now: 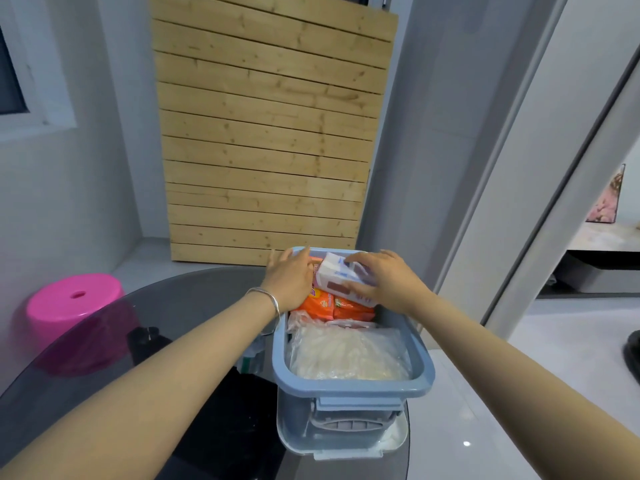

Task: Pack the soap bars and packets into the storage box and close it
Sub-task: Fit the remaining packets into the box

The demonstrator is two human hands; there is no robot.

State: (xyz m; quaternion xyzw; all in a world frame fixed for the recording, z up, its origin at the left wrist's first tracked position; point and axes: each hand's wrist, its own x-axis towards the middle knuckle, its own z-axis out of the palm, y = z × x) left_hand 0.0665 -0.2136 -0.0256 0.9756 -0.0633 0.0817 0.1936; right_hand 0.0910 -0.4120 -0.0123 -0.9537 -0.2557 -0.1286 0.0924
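On the dark surface (194, 306), the box (349, 388) stands open and nearly full: a clear bag (346, 355) at the near end, orange packets (332, 304) behind it. The right hand (388, 282) curls its fingers (356, 259) round a white soap pack (337, 275), tilted over the far end. The left hand (291, 275) lies flat beside it, holding nothing. Probably left: seating this pack and fitting the lid (391, 441), which seems to lie under the box.
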